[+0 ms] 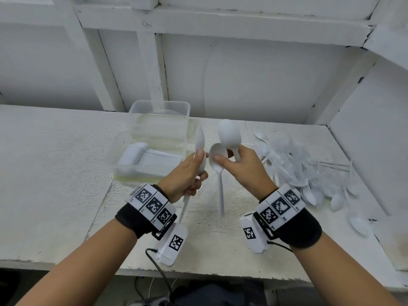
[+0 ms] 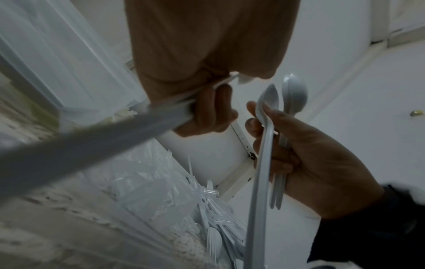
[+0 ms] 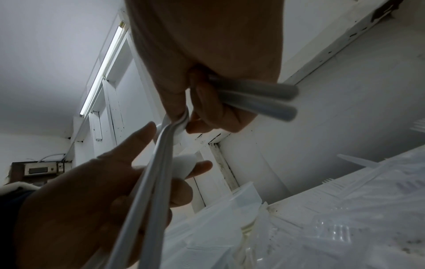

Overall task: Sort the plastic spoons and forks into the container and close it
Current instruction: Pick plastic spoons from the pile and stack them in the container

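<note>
Both hands are raised above the white table (image 1: 55, 173), close together but not touching. The left hand (image 1: 187, 173) has its fingers curled round a bundle of white spoons (image 1: 200, 149), bowls up and handles trailing down past the wrist; two bowls show in the head view, though blur in the left-wrist view leaves the true count unclear. The right hand (image 1: 240, 167) grips its own spoons: one upright spoon (image 1: 229, 134) with its bowl above the fingers, and one hanging spoon (image 1: 217, 160) pinched at the bowl under the thumb, its handle pointing down. In the left-wrist view two bowls stand side by side in this hand and two handle ends (image 3: 271, 101) jut out in the right-wrist view, so it holds at least three spoons. One clear container (image 1: 159, 127) sits open on the table beyond the left hand, its lid standing upright behind, and a single neat row of stacked spoons (image 1: 150, 160) lies in its front part. To the right, near the side wall, a loose pile of cutlery (image 1: 309, 171) spreads over the table, spoons and clear forks mixed, too many and too tangled to count.
</note>
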The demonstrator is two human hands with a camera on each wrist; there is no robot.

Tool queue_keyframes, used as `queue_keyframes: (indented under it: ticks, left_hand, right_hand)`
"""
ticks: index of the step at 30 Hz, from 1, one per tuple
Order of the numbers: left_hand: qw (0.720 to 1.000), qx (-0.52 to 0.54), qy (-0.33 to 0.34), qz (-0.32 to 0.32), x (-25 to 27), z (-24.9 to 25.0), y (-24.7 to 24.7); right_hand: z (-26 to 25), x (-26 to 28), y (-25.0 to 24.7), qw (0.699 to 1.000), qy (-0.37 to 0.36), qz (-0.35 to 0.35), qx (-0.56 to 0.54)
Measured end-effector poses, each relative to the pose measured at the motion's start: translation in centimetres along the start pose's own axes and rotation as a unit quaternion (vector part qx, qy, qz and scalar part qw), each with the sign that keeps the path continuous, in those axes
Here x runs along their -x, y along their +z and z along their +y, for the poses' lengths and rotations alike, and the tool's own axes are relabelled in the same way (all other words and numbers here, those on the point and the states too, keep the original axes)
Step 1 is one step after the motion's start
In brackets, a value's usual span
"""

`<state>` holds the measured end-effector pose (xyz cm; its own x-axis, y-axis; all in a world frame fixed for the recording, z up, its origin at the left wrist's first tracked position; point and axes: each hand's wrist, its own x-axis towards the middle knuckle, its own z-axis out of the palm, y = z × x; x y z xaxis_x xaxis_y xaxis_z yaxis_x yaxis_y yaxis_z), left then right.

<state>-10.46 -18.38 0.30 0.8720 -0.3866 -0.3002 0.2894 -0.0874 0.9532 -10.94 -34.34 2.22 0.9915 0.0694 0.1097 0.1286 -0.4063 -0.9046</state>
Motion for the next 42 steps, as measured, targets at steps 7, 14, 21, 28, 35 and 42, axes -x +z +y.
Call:
queue_keyframes:
  ticks: [7, 14, 21, 28, 35, 42]
  left_hand:
    - [0.998, -0.042, -0.014, 0.041, -0.1, 0.0, 0.3]
    - [0.988, -0.107, 0.016, 0.112, -0.8, -0.6, 0.1]
    - [0.952, -0.216, 0.098, 0.191, -1.3, -0.9, 0.7]
    - [0.890, -0.339, 0.187, 0.243, -1.6, -1.3, 0.5]
    - [0.866, -0.375, 0.244, 0.224, -1.8, -1.7, 0.6]
    - [0.966, -0.083, 0.139, 0.204, -1.1, -0.2, 0.7]
  right_hand:
    - [-0.1, -0.1, 0.3, 0.998, 0.024, 0.026, -0.057]
    - [-0.3, -0.2, -0.2, 0.994, 0.050, 0.026, -0.091]
    - [0.1, -0.1, 0.9, 0.987, 0.103, 0.036, -0.119]
    - [0.5, -0.8, 1.1, 0.972, 0.144, 0.067, -0.173]
    - [0.5, -0.9, 0.6, 0.978, 0.138, 0.080, -0.134]
    - [0.6, -0.6, -0.4, 0.993, 0.076, 0.089, -0.005]
